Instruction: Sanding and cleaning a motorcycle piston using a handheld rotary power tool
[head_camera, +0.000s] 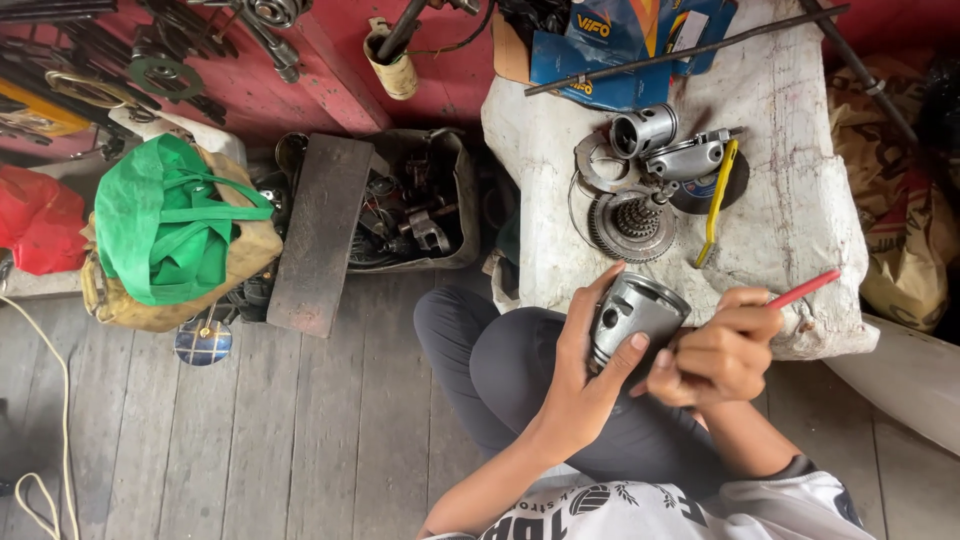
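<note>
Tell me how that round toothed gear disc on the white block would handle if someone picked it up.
The gear disc looks like solid metal, so probably stiff and heavy for its size. It lies flat, so it is unlikely to roll, though on edge it might. Its dark, possibly greasy surface could slip; the teeth may give fingers purchase.

We find a small repair workshop for engine or motorcycle parts, with a worn grey plank floor (300, 440) and a red wall (330, 70) hung with tools and a green gasket (160, 75). A white block serving as counter (790, 210) carries a toothed gear cluster (632, 224), a metal cylinder part (643, 130), a dark disc (712, 190) and a yellow-handled brush (718, 200). On the floor we note an open tray of greasy spare parts (415, 205) beside a dark wooden board (320, 235).
</note>
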